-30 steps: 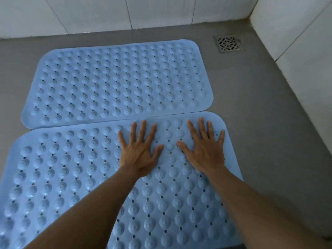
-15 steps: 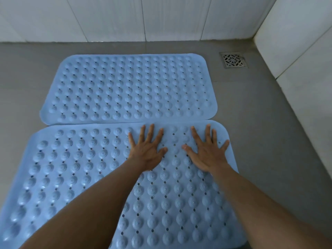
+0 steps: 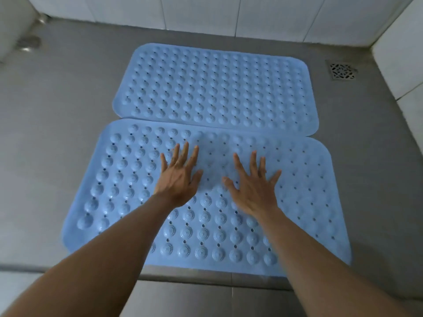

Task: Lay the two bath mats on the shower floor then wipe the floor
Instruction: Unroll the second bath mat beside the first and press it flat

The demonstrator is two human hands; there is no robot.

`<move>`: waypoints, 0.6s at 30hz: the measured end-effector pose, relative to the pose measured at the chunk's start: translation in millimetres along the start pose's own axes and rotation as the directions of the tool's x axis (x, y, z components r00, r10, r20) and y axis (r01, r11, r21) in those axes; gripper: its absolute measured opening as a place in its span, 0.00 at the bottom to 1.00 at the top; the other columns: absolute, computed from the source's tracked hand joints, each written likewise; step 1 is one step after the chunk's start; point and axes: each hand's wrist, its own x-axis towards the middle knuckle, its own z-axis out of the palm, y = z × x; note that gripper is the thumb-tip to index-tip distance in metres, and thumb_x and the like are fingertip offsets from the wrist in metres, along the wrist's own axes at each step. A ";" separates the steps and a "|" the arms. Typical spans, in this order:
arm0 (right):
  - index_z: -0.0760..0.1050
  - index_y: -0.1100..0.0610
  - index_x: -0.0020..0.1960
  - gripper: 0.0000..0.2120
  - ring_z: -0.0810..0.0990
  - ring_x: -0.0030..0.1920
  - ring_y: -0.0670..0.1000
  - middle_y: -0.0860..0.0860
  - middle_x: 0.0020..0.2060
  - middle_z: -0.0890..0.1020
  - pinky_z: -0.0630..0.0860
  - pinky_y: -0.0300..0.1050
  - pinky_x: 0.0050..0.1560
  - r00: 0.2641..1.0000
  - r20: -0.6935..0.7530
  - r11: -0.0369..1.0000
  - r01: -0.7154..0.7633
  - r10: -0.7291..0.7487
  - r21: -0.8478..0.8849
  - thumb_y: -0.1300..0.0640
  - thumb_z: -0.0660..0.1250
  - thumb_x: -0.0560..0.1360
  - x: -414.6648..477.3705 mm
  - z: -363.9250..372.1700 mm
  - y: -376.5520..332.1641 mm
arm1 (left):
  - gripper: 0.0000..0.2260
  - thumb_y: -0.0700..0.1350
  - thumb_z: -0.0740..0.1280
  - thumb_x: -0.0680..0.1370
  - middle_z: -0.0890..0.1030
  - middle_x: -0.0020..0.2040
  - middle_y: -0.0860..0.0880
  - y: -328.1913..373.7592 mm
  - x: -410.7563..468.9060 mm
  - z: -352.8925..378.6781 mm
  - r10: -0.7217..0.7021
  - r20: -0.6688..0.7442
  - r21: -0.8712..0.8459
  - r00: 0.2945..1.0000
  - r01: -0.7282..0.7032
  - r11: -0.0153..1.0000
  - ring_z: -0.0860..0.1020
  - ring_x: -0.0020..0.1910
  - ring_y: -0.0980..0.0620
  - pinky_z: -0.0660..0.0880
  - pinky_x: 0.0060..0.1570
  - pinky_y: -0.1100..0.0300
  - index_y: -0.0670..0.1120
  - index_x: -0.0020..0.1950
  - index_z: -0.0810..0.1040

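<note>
My left hand (image 3: 179, 179) and right hand (image 3: 251, 188) are side by side over the middle of the near bath mat (image 3: 309, 202). Their fingers (image 3: 184, 152) are straight and spread apart, gripping nothing. Blur hides whether my palms press down. This mat's far edge meets the far bath mat (image 3: 217, 88), and both lie flat on the grey shower floor (image 3: 57, 133). A drain (image 3: 342, 71) sits in the far right corner.

I've got my left arm (image 3: 109, 250) and right arm (image 3: 320, 257) stretched forward, side by side. My left hand (image 3: 179, 180) lies palm down, fingers straight and spread; my right hand (image 3: 250, 191) likewise, thumbs pointing inward, both slightly blurred.
</note>
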 end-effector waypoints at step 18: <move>0.31 0.33 0.77 0.37 0.33 0.79 0.61 0.54 0.80 0.35 0.36 0.80 0.66 0.996 0.025 0.988 0.084 -0.082 -0.132 0.21 0.37 0.73 -41.8 73.2 -147.4 | 0.33 0.72 0.47 0.78 0.46 0.82 0.46 -135.6 -110.5 -9.0 -0.166 -0.064 0.187 0.984 0.175 0.967 0.45 0.80 0.37 0.46 0.71 0.31 0.65 0.79 0.37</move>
